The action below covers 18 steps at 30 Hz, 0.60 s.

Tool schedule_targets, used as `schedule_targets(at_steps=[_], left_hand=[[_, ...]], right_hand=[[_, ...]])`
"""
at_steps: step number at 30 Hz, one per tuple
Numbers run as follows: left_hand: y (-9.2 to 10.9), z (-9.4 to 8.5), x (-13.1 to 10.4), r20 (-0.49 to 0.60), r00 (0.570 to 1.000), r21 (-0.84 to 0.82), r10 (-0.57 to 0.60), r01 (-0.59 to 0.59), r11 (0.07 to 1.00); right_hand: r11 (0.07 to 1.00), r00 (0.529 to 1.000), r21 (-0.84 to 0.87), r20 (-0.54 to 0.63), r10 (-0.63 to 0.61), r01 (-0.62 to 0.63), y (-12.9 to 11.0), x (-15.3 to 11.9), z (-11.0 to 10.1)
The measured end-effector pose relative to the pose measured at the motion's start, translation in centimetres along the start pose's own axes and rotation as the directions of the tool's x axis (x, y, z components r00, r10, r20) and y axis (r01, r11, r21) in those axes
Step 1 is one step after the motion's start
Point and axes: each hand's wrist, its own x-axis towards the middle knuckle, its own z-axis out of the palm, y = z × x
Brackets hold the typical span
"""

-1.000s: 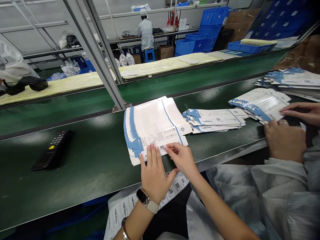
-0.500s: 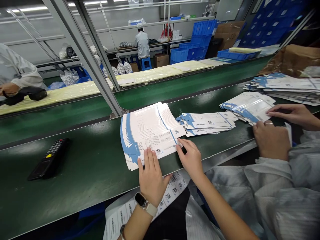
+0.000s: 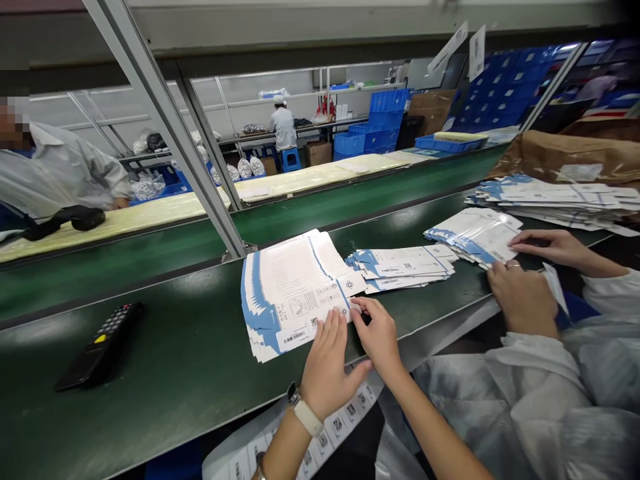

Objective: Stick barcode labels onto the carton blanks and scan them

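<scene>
Pressing left hand: its fingers lay straight and side by side on the near edge of a stack of flat white card blanks with blue bands, thumb spread away.
Right hand: thumb and forefinger came close together at the stack's near right corner; whether they pinched card could not be told.
Stack: on the glossy dark green worktop, its left edges staggered.
White barcode strip: uncovered on top; half a second earlier the left fingers had covered that spot, and they had since shifted right, beside the black square code. The strip looked flat, so smoothing seemed finished at that end.
Narrower pile of white-and-blue cards: just right of the stack.
Co-worker's hands: farther right, at a fanned white-and-blue pile.
Black handheld scanner with yellow key: well left.
Printed label sheet: below the worktop's near edge.
</scene>
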Motion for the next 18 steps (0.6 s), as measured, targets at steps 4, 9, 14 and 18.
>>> schedule_targets(at_steps=[4,9,14,18], left_hand=[[-1.9,-1.9,-1.3,-0.275,0.961,0.057,-0.006,0.023,0.998],[-6.1,-4.1,-1.6,-0.418,0.908,0.350,-0.021,0.183,0.919],[-7.8,-5.8,-1.1,-0.351,0.936,0.450,0.036,0.135,0.883],[-7.3,-7.1,-0.9,-0.318,0.948,0.425,0.032,0.112,0.898]], right_hand=[[0.998,0.999,0.057,0.025,0.032,-0.033,0.2,0.1,0.0],[0.991,0.998,0.119,0.047,0.047,-0.053,0.1,0.3,-0.1],[0.988,0.999,0.151,0.049,0.023,-0.030,-0.5,0.2,-0.5],[0.973,0.997,0.226,0.063,0.034,-0.047,-0.2,0.0,-0.8]])
